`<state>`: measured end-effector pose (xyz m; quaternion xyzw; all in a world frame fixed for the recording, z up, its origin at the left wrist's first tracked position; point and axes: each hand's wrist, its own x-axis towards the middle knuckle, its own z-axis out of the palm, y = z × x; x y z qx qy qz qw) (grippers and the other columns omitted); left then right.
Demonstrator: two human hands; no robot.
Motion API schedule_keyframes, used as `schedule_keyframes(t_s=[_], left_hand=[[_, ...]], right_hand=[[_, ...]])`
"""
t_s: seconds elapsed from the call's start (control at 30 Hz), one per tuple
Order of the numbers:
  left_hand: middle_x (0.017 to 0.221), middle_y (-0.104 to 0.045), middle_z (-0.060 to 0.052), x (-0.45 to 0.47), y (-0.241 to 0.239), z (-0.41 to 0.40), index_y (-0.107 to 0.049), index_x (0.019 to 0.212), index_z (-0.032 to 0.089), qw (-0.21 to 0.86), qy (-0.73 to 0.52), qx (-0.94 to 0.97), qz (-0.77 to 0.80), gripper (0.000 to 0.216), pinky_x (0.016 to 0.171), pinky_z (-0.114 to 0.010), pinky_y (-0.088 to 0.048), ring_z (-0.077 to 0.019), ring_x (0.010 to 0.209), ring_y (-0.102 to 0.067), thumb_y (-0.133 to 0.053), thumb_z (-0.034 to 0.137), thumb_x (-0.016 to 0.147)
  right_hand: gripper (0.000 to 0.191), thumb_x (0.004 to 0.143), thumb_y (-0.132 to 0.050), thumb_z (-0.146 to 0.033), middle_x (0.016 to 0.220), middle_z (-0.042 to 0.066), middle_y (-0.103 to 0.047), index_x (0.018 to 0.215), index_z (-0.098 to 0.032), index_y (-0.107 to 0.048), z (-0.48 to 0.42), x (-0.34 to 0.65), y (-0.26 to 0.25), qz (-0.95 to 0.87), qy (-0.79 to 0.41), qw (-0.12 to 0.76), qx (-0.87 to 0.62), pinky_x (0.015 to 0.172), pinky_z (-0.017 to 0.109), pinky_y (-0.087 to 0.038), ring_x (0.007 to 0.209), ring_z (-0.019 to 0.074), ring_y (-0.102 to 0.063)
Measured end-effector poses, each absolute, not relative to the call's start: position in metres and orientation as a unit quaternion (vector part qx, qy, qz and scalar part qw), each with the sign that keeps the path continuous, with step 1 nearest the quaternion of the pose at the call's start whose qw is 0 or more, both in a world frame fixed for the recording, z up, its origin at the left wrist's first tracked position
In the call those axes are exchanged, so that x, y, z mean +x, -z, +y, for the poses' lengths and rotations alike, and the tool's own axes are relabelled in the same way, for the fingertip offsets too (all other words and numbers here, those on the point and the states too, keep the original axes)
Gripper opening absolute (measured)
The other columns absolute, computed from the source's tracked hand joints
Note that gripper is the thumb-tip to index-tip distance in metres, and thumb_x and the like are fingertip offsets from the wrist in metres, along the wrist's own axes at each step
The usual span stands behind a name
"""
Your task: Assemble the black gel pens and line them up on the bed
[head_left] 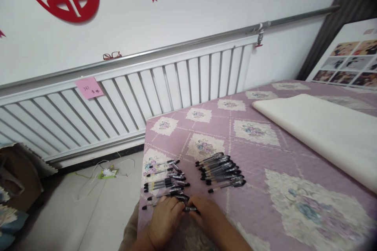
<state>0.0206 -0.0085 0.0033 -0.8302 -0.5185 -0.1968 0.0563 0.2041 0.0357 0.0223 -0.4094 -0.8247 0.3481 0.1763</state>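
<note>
My left hand (166,216) rests near the table's left edge, its fingers closed on a black pen. My right hand (207,215) meets it, pinching the black end of a pen (191,209) that shows between the two hands. A dark pen tip sticks out left of my left hand; whether it belongs to that same pen, I cannot tell. Just beyond my left hand lies a loose column of clear-barrelled black pens (165,183), roughly side by side. Further right, a tighter pile of similar black pens (220,168) sits beyond my right hand.
A purple floral cloth (250,157) covers the table. A large cream folded sheet (324,125) lies at the right. Behind stands a white radiator (165,86) with a pink note (90,88). On the floor at left are a power strip (107,173) and a brown bag (20,176).
</note>
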Motion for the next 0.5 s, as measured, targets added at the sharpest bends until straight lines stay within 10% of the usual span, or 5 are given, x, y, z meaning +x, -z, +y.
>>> schedule_keyframes(t_s=[0.5], left_hand=[[0.083, -0.063, 0.001, 0.0181, -0.0023, -0.0083, -0.060, 0.094, 0.024, 0.044, 0.210, -0.828, -0.517, 0.017, 0.066, -0.028, -0.038, -0.0170, 0.074, -0.056, -0.043, 0.026, 0.094]], right_hand=[[0.021, 0.087, -0.046, -0.030, 0.086, 0.005, -0.070, 0.084, -0.021, -0.064, 0.0395, 0.2024, -0.0202, -0.831, -0.350, 0.143, -0.408, 0.070, 0.029, -0.040, 0.081, 0.0203, -0.061]])
